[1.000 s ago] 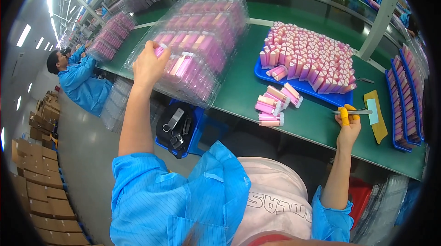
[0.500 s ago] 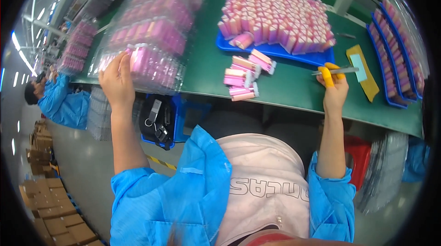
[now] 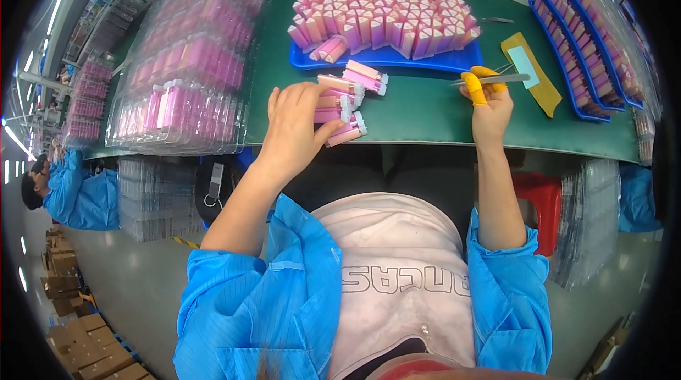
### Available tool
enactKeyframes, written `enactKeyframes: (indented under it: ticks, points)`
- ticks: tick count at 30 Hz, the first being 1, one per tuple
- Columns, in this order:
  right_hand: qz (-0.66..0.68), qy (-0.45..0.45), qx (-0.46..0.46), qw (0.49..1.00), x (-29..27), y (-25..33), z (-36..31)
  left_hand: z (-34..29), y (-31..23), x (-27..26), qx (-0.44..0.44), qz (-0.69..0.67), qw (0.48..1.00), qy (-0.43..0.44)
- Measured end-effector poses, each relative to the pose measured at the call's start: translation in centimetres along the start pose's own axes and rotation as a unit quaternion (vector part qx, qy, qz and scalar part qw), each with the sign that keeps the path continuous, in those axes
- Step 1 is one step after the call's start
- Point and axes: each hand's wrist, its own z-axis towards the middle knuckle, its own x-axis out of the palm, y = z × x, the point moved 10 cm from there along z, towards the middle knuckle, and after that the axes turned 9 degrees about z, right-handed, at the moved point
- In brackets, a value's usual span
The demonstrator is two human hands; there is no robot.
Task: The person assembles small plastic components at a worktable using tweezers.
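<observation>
My left hand [image 3: 292, 124] reaches over a small pile of pink, cell-like packs [image 3: 365, 75] with whitish ends, thumb spread from the fingers. It seems to touch the packs nearest it, but none is lifted. Several packs lie loose there on the green table, partly hidden behind this hand. In my right hand [image 3: 489, 114], whose thumb and a finger wear yellow finger cots, a pair of metal tweezers [image 3: 509, 78] is held above the table. Behind the pile stands a blue tray [image 3: 425, 64] packed with upright pink packs [image 3: 386, 18], one bundle lying on its side at the front.
Stacked clear plastic trays [image 3: 188, 96] of pink packs stand on the left. To the right are a yellow strip with a pale blue piece [image 3: 525, 68], another metal tool [image 3: 496, 20] and tilted blue trays [image 3: 578, 53]. A person in blue [image 3: 81, 192] sits far left.
My left hand has moved right, from the clear trays to the loose packs. More pink packs show in the front clear tray. The right hand still holds the tweezers. The whole view has shifted.
</observation>
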Motion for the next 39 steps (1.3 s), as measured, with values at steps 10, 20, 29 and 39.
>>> enactKeyframes:
  ticks: [10,20,29,39]
  points:
    - [-0.137,0.202,-0.069,0.967,9.7,2.9,-7.3,1.2,2.4,1.7,-0.087,-0.12,0.987,0.062]
    - [-0.254,0.402,-0.231,0.849,17.1,3.6,-13.8,0.6,2.7,2.6,-0.074,-0.136,0.986,0.064]
    - [-0.251,0.382,-0.205,0.866,16.1,3.4,-13.4,-2.9,-1.3,-1.7,0.077,-0.091,0.966,-0.229]
    - [-0.232,0.349,-0.078,0.905,13.7,1.9,-12.8,-3.2,-2.8,0.0,0.078,-0.048,0.987,-0.134]
